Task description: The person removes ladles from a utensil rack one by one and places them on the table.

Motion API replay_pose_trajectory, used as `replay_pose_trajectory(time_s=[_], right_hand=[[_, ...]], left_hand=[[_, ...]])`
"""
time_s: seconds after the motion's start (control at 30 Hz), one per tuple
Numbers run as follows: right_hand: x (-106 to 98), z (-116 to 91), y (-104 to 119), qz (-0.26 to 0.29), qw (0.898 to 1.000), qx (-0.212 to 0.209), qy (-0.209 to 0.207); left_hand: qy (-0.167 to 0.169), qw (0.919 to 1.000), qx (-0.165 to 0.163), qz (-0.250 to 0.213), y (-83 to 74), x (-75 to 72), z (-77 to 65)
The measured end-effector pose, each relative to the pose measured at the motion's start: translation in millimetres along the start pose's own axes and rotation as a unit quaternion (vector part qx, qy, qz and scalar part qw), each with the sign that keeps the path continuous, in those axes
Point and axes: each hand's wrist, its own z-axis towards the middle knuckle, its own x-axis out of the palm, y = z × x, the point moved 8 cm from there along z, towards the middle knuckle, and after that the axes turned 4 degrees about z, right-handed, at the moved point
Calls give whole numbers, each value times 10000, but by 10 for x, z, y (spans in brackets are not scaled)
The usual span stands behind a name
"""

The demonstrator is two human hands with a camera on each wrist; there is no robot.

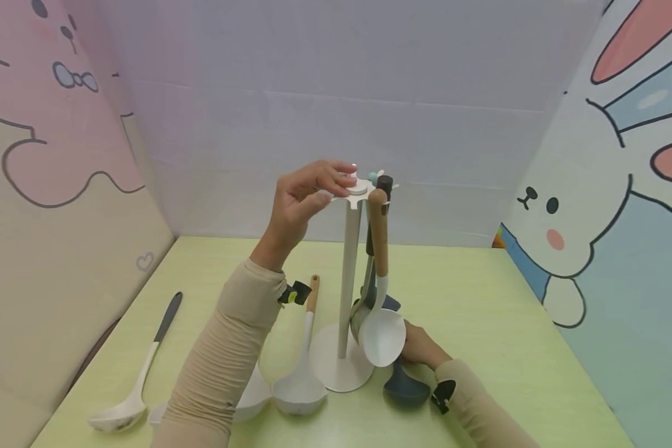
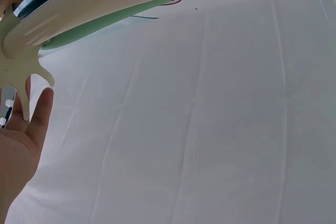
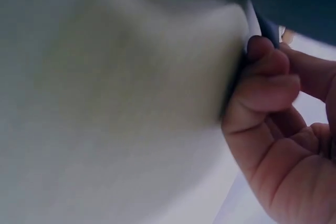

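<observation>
A white utensil stand (image 1: 347,274) rises from a round base, with a hooked top. My left hand (image 1: 316,193) holds that top, its fingers over the rim and knob; the left wrist view shows part of the hand (image 2: 23,145) beside the hooks. A white ladle (image 1: 383,336) with a wooden handle hangs on the near right side, and a black-handled utensil (image 1: 385,183) hangs behind it. Low at the right, my right hand (image 1: 422,345) grips a dark blue ladle (image 1: 406,387) near the tabletop. Its curled fingers (image 3: 262,103) show close up; the hanging ladle hides part of the grip.
On the yellow-green table (image 1: 470,292) lie a white slotted spoon (image 1: 124,410) with a dark handle and a white wooden-handled ladle (image 1: 299,386) beside the base. Another white utensil (image 1: 253,398) is partly hidden by my left sleeve. Cartoon-printed panels stand at both sides.
</observation>
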Motion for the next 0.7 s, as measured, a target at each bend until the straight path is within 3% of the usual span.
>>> replay_pose_trajectory(time_s=[0.2,0.33,0.53,0.7], right_hand=[[-5,-110,-80,598,9981,-29,176],[-132,-208,-51,870,9961,17,137],[-609,-332,157,584,9947,-203,-817],[-988,-457,513,288,9798,-755,-1827]], left_hand=[[-49,9986,104,509,-58,5,-26],[-82,9958,93,912,-111,-7,-53],[-24,9911,167,1322,-186,28,-96],[-134,9884,328,1476,-240,55,-120]])
